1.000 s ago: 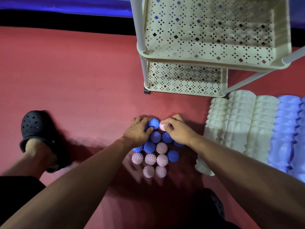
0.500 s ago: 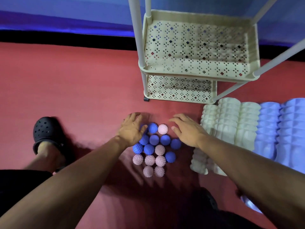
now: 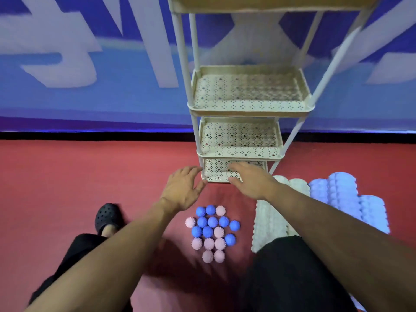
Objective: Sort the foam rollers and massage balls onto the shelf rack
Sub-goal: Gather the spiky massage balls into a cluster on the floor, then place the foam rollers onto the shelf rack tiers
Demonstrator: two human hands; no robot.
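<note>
Two empty hands [image 3: 183,188] near rack [image 3: 247,109]

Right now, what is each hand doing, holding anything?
Left hand: open, fingers spread, holding nothing, beside the rack's bottom shelf.
Right hand: open, empty, in front of that shelf.

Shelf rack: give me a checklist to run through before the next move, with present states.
1. Shelf rack tiers free of items: ok.
2. Left hand empty and open: ok.
3. Right hand empty and open: ok.
4. Spiky massage balls grouped on the red floor: ok.
5. White foam rollers and blue foam rollers within reach: ok.
6. Top tier contents: cannot tell.
</note>
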